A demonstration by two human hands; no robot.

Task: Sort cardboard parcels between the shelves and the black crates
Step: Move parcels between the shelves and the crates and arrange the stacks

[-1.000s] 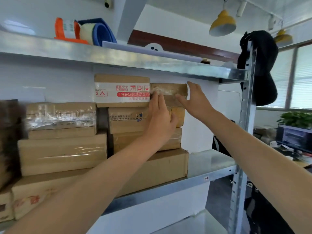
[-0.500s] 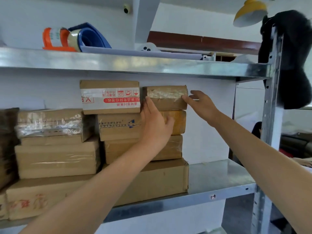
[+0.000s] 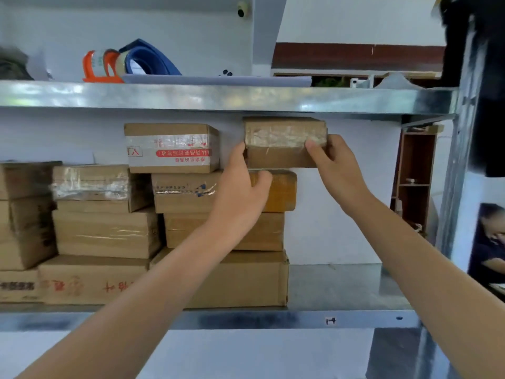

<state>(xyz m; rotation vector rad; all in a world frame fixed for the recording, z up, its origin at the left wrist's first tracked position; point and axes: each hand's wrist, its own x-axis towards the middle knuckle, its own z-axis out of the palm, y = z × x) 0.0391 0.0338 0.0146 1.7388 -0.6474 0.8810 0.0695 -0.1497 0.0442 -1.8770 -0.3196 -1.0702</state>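
Observation:
A small taped cardboard parcel (image 3: 281, 142) is held just above the top of a stack of parcels (image 3: 226, 231) on the metal shelf (image 3: 341, 320). My left hand (image 3: 240, 192) grips its left end from below. My right hand (image 3: 334, 165) clasps its right end, thumb on the front face. Beside it sits a parcel with red-printed tape (image 3: 170, 149). No black crates are in view.
More parcels (image 3: 103, 231) fill the shelf's left part. The upper shelf (image 3: 218, 97) just above the held parcel carries tape dispensers (image 3: 128, 64). A steel upright (image 3: 461, 160) stands at right, with a seated person (image 3: 489, 242) beyond it. Bare shelf (image 3: 341, 285) lies right of the stack.
Both hands have closed on the small top parcel, which has lifted off the stack and shifted to the right, away from the red-taped parcel.

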